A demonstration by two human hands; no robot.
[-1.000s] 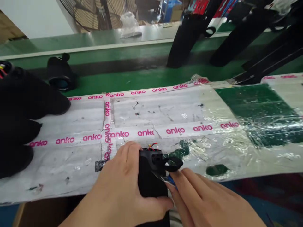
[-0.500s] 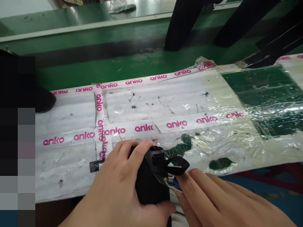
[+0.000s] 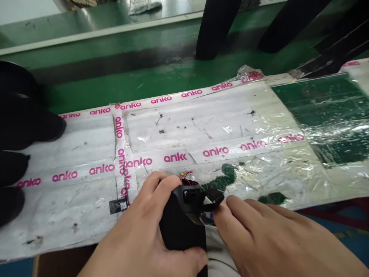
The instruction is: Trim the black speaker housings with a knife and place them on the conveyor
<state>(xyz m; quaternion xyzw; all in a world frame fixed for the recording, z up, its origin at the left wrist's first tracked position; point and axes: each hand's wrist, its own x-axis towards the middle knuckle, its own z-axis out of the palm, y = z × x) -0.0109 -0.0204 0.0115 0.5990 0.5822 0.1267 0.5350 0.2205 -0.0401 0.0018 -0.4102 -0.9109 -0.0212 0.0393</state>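
Note:
My left hand is wrapped round a black cylindrical part at the near edge of the bench. Thin red wires stick out of the part's top end. A black strap loop hangs off that end to the right. My right hand pinches at the strap loop, with something small and blue under its fingertips that I cannot make out. Both hands are closed.
White foam sheeting taped with pink "anko" tape covers the bench. A small black label lies left of my left hand. Several black parts lie stacked at the left edge. Long black tubes lean across the green conveyor behind.
The view has tilted down and nearer to the bench. My right fingers have moved up from beneath the part to the strap loop. My left hand keeps its hold.

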